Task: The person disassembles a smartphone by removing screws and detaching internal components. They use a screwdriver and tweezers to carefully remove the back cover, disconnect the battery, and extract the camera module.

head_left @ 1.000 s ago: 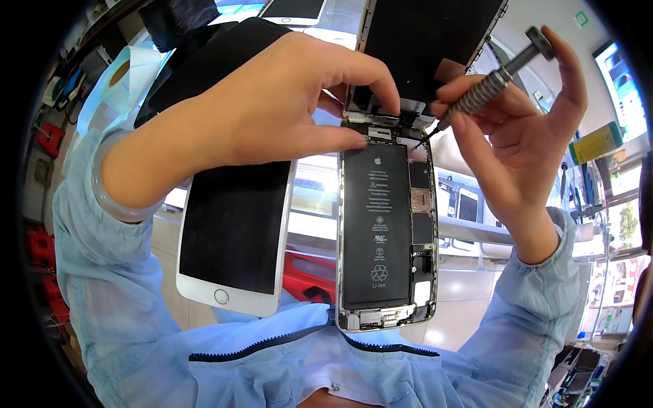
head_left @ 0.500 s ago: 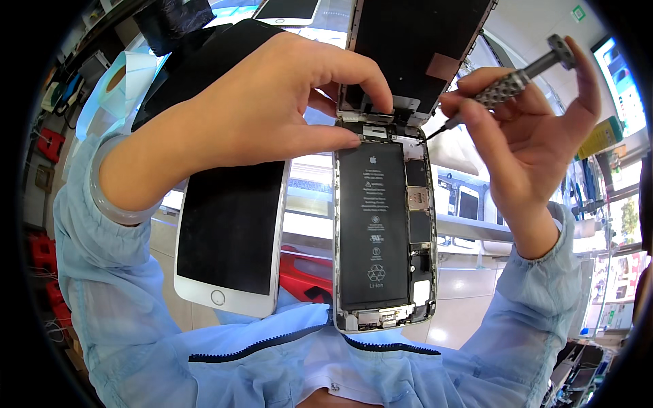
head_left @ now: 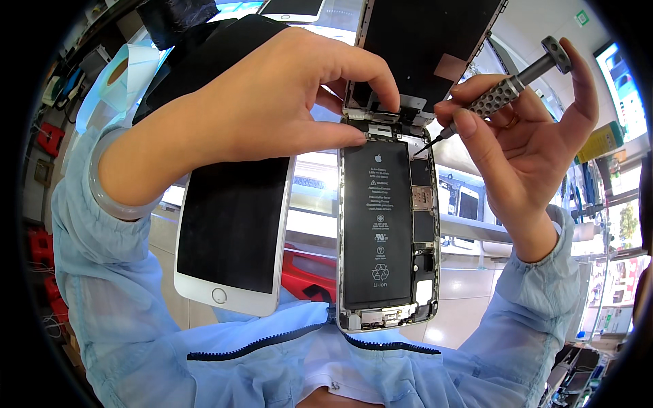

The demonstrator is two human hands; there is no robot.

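Note:
An opened phone point(head_left: 389, 317) stands in front of me, its black battery point(head_left: 375, 224) bared and its small parts along the right side. Its lifted screen panel point(head_left: 425, 44) tilts up at the far end. My left hand point(head_left: 292, 92) grips the joint between the two: the thumb presses the body's top edge, and the index finger rests on the panel's lower edge. My right hand point(head_left: 527, 146) pinches a grey knurled screwdriver point(head_left: 496, 97), little finger raised by its cap. The driver's tip is at a silver plate point(head_left: 415, 144) at the phone's upper right.
A white phone with a dark screen point(head_left: 231, 231) lies left of the opened one, under my left forearm. Beyond are a roll of pale labels point(head_left: 129, 78), a dark plastic bundle point(head_left: 177, 24) and another white phone point(head_left: 292, 8). A red object point(head_left: 309, 272) shows lower down between the phones.
The screwdriver tip has moved left and slightly toward me, from the phone's right edge onto the silver plate. The opened phone and my left hand have shifted slightly right.

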